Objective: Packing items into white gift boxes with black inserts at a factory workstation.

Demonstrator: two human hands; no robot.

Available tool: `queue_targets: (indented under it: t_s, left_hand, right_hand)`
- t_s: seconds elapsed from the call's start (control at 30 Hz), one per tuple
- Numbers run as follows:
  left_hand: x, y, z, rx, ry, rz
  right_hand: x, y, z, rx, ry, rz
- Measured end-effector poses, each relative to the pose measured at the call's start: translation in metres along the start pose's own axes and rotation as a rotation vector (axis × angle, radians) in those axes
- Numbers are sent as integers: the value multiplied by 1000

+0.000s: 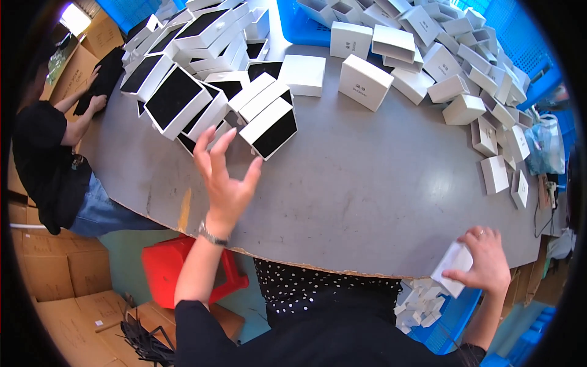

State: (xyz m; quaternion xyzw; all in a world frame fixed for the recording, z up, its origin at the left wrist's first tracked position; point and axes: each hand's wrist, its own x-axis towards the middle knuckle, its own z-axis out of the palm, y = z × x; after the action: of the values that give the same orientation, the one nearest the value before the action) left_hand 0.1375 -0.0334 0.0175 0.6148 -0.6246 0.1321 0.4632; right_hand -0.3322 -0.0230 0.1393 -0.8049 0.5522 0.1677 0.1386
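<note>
Head view: white box [455,259] is pinched by right hand [487,263]; left hand [227,186] spread; boxes [422,306] crated, five o'clock; trays [175,101] left unsleeved, eleven o'clock.

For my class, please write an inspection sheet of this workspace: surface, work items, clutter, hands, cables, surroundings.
Surface: grey tabletop, scuffed, with a yellowish-brown mark near the front edge.
Work items: black-lined white trays heaped upper left; white box sleeves heaped upper right.
Clutter: translucent plastic bag, far right.
Hands: left hand open by the trays, contact unclear; right hand gripping a white box at the front edge.
Cables: dark cable, far right; ends unclear.
Surroundings: red stool and cardboard cartons, lower left; co-worker, left.
</note>
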Motion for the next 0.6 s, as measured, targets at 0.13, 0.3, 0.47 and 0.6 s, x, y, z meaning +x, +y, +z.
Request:
queue_targets:
  t_s: [0.13, 0.3, 0.47, 0.6]
  left_hand:
    - [10, -20, 10, -314, -162, -221]
    - [-7, -3, 2, -719, -333, -780]
    - [-34, 7, -39, -178, -623, -490]
    - [-47, 16, -49, -225, -597, -269]
  right_hand:
    - [111, -27, -27, 36, 452, -314]
    - [271, -85, -76, -215, 863, -584]
    - [306, -125, -80, 20, 352, -150]
    - [261, -102, -47, 278, 382, -161]
